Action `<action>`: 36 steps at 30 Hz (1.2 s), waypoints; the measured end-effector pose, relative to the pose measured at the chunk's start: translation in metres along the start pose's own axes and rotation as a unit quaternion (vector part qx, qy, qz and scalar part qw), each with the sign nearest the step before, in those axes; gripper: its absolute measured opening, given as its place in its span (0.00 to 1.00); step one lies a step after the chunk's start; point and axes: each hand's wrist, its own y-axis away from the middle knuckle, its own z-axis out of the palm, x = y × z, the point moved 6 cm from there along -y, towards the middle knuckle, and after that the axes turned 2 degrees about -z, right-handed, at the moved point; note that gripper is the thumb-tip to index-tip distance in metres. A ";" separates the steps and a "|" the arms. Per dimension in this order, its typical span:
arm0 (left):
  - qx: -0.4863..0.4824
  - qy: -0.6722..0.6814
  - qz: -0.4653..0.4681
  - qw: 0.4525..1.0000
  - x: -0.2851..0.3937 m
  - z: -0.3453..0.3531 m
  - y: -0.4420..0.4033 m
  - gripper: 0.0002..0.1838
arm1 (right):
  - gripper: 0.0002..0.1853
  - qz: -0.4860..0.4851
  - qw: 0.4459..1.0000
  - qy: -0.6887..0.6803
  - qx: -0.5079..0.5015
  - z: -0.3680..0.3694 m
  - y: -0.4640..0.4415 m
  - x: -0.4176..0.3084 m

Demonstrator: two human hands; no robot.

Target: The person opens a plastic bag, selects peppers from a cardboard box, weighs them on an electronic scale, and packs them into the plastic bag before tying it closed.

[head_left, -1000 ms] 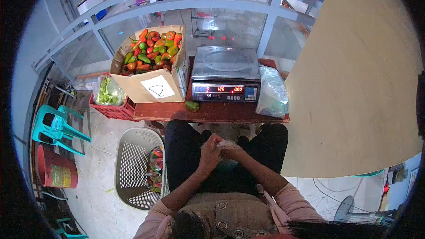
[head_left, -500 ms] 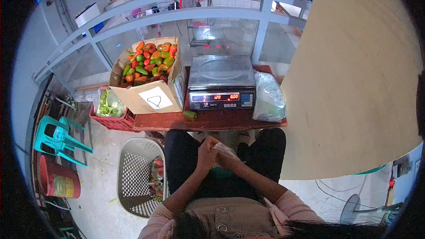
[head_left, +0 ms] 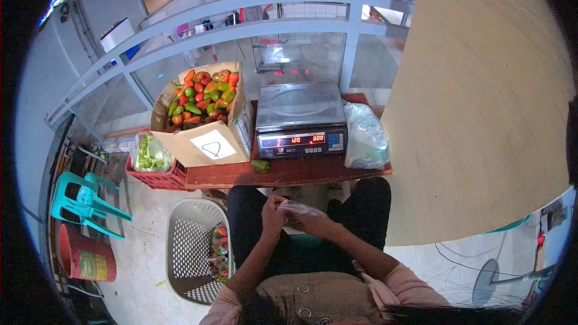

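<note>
My left hand (head_left: pixel 274 216) and my right hand (head_left: pixel 308 221) meet above my lap. Between them is a thin clear plastic bag (head_left: pixel 298 207), crumpled and partly over the right hand's fingers. The left fingers are closed at the bag's edge; the right fingers are partly hidden by plastic but also closed on it. Ahead, on a red-brown table (head_left: pixel 295 174), stands a digital scale (head_left: pixel 301 120) with nothing on its plate. A cardboard box (head_left: pixel 198 144) of red, orange and green peppers (head_left: pixel 205 99) stands to its left. One green pepper (head_left: pixel 260 165) lies near the table's front edge.
A filled plastic bag (head_left: pixel 365 135) sits right of the scale. On the floor at left are a laundry-type basket (head_left: pixel 186 247) with bagged peppers (head_left: pixel 220 253), a red crate (head_left: pixel 158 179), a teal chair (head_left: pixel 84 201) and a red bucket (head_left: pixel 87 256). A wooden panel (head_left: pixel 481 114) fills the right.
The view has tilted slightly, so the table and the things around it sit lower. My hands have shifted a little to the left, with the plastic bag still between them.
</note>
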 end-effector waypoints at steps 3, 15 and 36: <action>0.012 0.099 -0.027 0.995 -0.031 -0.010 -0.011 0.03 | 0.27 0.245 0.930 -0.011 -0.272 -0.027 0.008 -0.004; -0.114 -0.065 -0.035 0.991 0.025 0.009 0.012 0.07 | 0.28 0.184 0.974 0.107 -0.072 -0.016 0.006 0.027; -0.206 -0.173 0.143 0.952 -0.067 0.035 0.008 0.19 | 0.09 -0.093 0.983 0.152 0.044 -0.070 -0.063 -0.064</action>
